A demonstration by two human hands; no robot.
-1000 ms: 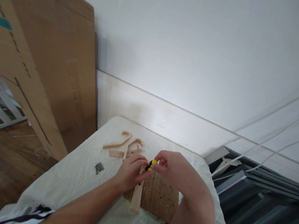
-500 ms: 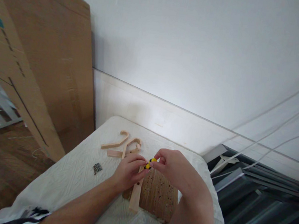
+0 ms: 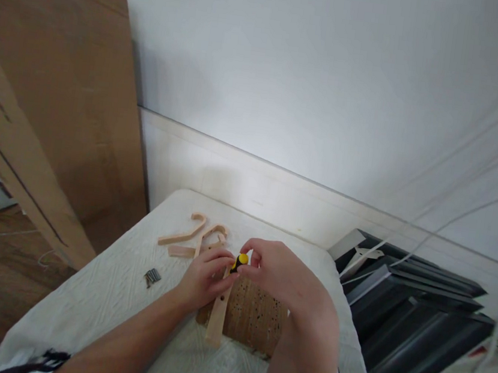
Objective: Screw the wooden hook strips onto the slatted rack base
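Observation:
A short screwdriver with a yellow and black handle is pinched between the thumb and fingers of my right hand. Its tip is hidden. Beneath it a pale wooden strip with a dark hole lies across a brown, pitted wooden board. My left hand closes around the strip's upper part, fingertips touching the lower end of the screwdriver. Past my left hand are a pale wooden hook and more hook-shaped wooden pieces. Several screws lie in a small pile to the left.
White textured cloth covers the table, which stands against a white wall. A tall cardboard box rises at the left. Dark flat panels lean at the right, with white cables hanging over them.
The whole view has shifted slightly, so everything appears further left. The screwdriver handle has turned and stands more upright in my right fingers. Both hands stay at the wooden strip.

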